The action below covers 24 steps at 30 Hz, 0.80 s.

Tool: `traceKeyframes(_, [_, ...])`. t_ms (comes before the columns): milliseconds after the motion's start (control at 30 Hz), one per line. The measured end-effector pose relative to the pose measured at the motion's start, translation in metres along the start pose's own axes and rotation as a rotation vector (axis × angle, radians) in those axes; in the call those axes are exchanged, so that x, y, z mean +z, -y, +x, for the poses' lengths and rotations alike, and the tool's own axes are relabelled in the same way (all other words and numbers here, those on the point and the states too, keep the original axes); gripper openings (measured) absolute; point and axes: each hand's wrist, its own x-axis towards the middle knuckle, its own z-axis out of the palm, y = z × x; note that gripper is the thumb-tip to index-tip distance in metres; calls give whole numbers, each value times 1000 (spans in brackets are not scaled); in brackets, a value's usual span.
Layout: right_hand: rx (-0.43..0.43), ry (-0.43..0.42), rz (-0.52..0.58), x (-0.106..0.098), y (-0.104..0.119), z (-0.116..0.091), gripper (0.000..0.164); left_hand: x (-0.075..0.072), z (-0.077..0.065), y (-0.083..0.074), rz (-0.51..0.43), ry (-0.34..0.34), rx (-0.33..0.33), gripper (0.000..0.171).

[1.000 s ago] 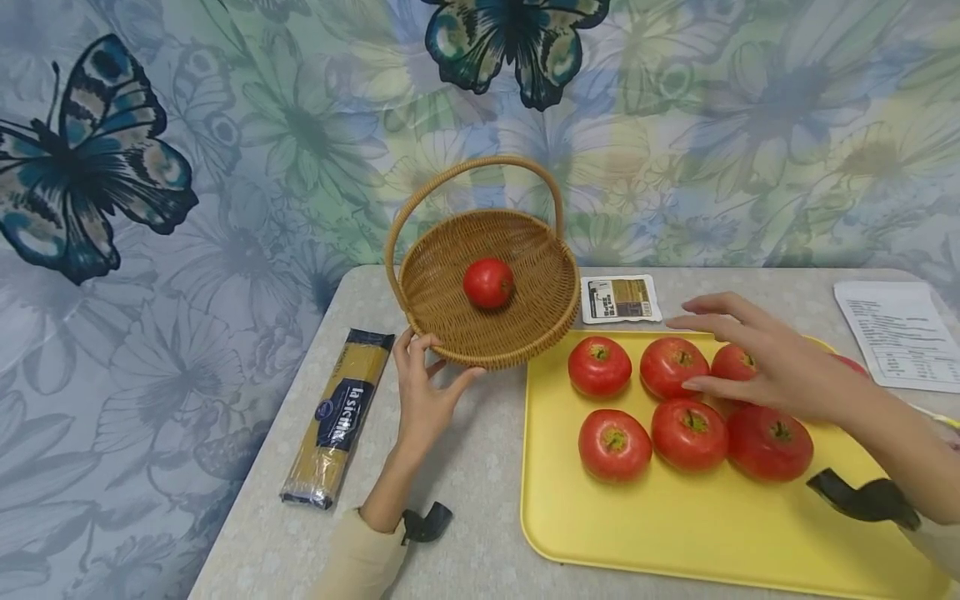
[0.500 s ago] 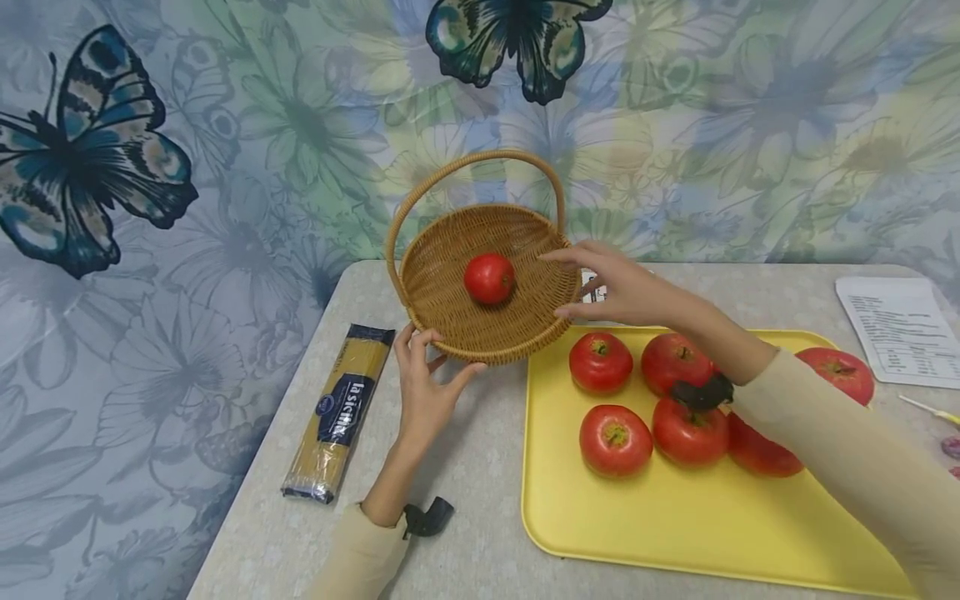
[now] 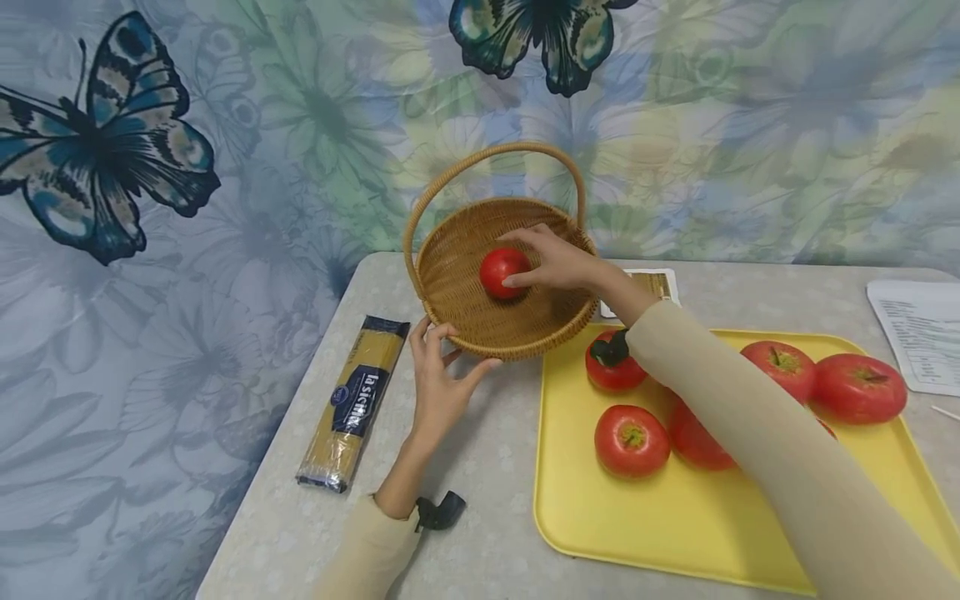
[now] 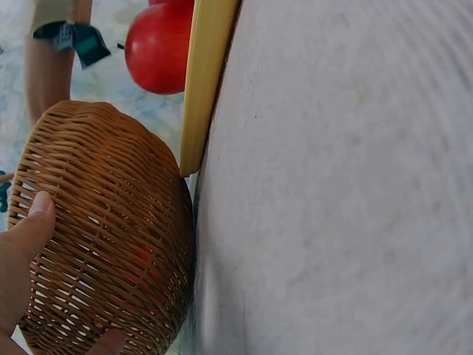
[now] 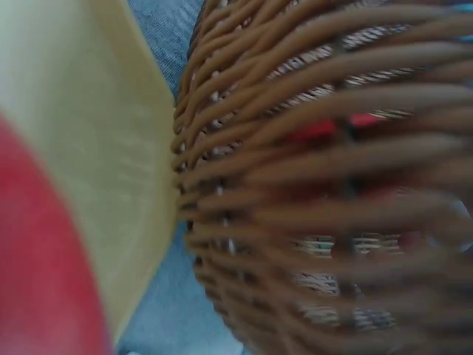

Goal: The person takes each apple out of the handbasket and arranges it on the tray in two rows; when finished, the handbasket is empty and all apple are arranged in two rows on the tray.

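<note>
A brown wicker basket (image 3: 480,321) with an arched handle stands tilted at the back of the table, its mouth facing me. My left hand (image 3: 438,392) grips its lower left rim; in the left wrist view the thumb (image 4: 35,222) lies against the woven outside. One red apple (image 3: 498,272) sits inside the basket. Over the basket's right rim reaches my right hand (image 3: 558,262), its fingers extended above the apple and the thumb overlapping its lower right side. Through the weave in the right wrist view, red of the apple (image 5: 325,129) shows.
A yellow tray (image 3: 622,533) with several red apples (image 3: 632,442) lies on the right, partly under my right sleeve. A pack of spaghetti (image 3: 356,404) is left of the basket. Behind the right forearm lies a small packet (image 3: 663,283); a printed sheet (image 3: 918,333) is far right.
My right hand has moved left from above the tray's apples, across the basket's rim, to the apple inside. The left hand keeps its grip on the basket. The head view has shifted slightly.
</note>
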Motion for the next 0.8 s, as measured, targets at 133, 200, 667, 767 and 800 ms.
traceKeyframes(133, [50, 39, 0, 9, -4, 14, 76, 1, -1, 1, -11, -5, 4, 64])
traceKeyframes(200, [71, 54, 15, 12, -6, 18, 78, 1, -1, 1, -13, -8, 5, 63])
traceKeyframes(667, [93, 217, -76, 21, -12, 25, 75, 1, 1, 0, 2, -6, 0, 62])
traceKeyframes(767, [69, 249, -92, 24, -12, 25, 76, 1, 0, 0, -3, -9, -1, 62])
traceKeyframes(800, [62, 260, -90, 24, -13, 25, 76, 1, 0, 1, -3, -9, -1, 62])
